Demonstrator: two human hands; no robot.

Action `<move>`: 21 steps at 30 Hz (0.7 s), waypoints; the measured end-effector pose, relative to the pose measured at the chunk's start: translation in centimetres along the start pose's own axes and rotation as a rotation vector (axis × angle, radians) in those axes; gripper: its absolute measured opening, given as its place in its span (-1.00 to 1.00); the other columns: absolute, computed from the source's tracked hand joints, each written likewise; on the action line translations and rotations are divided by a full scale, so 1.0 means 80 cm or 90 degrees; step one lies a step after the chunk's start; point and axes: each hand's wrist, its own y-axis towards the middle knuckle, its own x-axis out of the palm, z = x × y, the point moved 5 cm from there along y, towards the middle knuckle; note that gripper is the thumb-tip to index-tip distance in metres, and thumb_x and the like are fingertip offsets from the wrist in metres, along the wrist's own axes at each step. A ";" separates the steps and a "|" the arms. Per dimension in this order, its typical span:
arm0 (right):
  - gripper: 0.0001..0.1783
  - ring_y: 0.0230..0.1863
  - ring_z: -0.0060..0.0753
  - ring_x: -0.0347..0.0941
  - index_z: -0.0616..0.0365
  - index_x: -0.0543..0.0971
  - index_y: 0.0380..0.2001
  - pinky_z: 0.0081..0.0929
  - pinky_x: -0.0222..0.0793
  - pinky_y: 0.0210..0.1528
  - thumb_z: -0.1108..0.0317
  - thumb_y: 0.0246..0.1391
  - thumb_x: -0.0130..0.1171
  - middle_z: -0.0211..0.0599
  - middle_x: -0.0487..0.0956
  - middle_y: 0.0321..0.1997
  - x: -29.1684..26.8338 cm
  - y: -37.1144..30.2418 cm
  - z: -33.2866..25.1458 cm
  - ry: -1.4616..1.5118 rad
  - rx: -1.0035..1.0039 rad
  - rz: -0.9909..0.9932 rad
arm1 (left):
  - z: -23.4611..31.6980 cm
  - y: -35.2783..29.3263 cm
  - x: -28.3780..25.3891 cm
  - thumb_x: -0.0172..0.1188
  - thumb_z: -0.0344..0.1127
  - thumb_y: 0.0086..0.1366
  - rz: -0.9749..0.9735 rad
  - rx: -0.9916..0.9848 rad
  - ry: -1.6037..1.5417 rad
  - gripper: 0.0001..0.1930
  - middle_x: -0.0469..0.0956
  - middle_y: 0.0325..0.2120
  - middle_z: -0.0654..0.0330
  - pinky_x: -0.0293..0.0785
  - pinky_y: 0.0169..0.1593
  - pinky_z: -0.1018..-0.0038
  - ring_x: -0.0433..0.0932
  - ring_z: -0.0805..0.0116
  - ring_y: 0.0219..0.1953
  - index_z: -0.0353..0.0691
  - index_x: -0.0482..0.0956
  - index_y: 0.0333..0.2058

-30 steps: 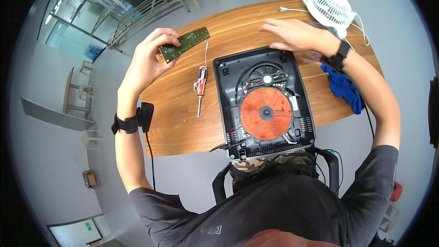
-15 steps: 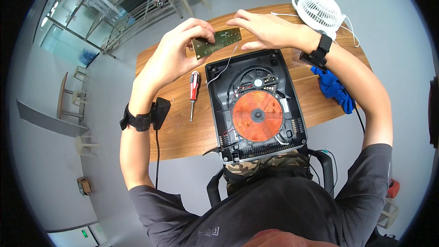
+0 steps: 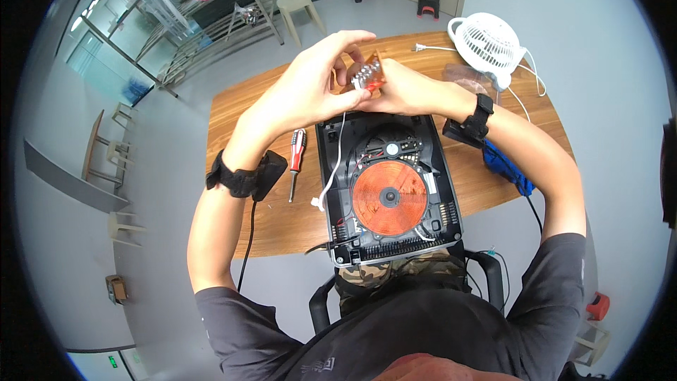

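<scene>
A small circuit board (image 3: pixel 368 75) is held up above the far edge of an opened induction cooker (image 3: pixel 326 183), its component side with shiny metal parts showing. My left hand (image 3: pixel 321 74) pinches its left part, thumb below, index finger stretched out above. My right hand (image 3: pixel 403 88) grips the other end, its fingertips partly hidden behind the board. A white cable (image 3: pixel 340 148) hangs from beneath the hands, its loose plug over the cooker's left rim. Inside the black housing lie a round copper coil (image 3: pixel 377 212) and a fan (image 3: pixel 392 148).
Left of the cooker, a red-and-white screwdriver (image 3: pixel 297 152) lies on the wooden table (image 3: pixel 268 233). A white fan (image 3: pixel 486 42) with its cord stands at the far right, beside a clear plastic bag (image 3: pixel 465 77). A blue cloth (image 3: pixel 504 169) lies beneath my right forearm.
The board has turned from its flat green side to its component side and moved right. My right hand has closed on it. The white cable's end now hangs nearer me.
</scene>
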 end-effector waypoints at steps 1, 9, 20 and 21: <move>-0.59 -0.25 -0.17 0.65 0.33 0.59 -0.15 -0.22 0.51 -0.14 0.16 0.18 0.39 -0.02 0.66 -0.31 0.001 0.001 0.006 0.008 -0.014 -0.006 | -0.006 -0.001 0.001 0.49 -0.37 0.10 0.012 0.007 0.013 -0.23 0.55 -0.08 0.18 0.50 -0.15 0.49 0.53 0.43 -0.20 -0.14 0.40 0.31; -0.48 0.15 -0.30 0.57 0.26 0.55 0.11 -0.32 0.46 0.25 0.19 0.22 0.41 -0.15 0.65 0.09 -0.014 -0.025 0.009 0.117 -0.003 0.021 | -0.093 -0.018 0.083 0.52 -0.25 0.10 0.004 -0.089 0.050 -0.22 0.62 0.01 -0.19 0.56 0.13 0.15 0.62 -0.13 0.08 -0.32 0.37 0.26; -0.08 -0.24 -0.52 0.51 0.21 0.32 0.38 -0.49 0.49 -0.21 0.07 0.07 0.52 -0.28 0.56 -0.19 -0.059 -0.082 0.055 -0.055 0.201 -0.039 | -0.126 -0.036 0.064 0.41 -0.26 0.11 -0.091 -0.200 0.303 -0.54 0.72 -0.28 -0.07 0.62 -0.04 0.13 0.70 -0.07 -0.18 -0.23 0.66 0.02; -0.09 -0.23 -0.51 0.52 0.22 0.34 0.36 -0.49 0.49 -0.20 0.07 0.07 0.52 -0.25 0.56 -0.17 -0.056 -0.087 0.058 -0.071 0.185 -0.047 | -0.129 -0.039 0.069 0.41 -0.25 0.10 -0.113 -0.199 0.326 -0.54 0.72 -0.28 -0.07 0.62 -0.04 0.12 0.70 -0.08 -0.17 -0.22 0.67 0.00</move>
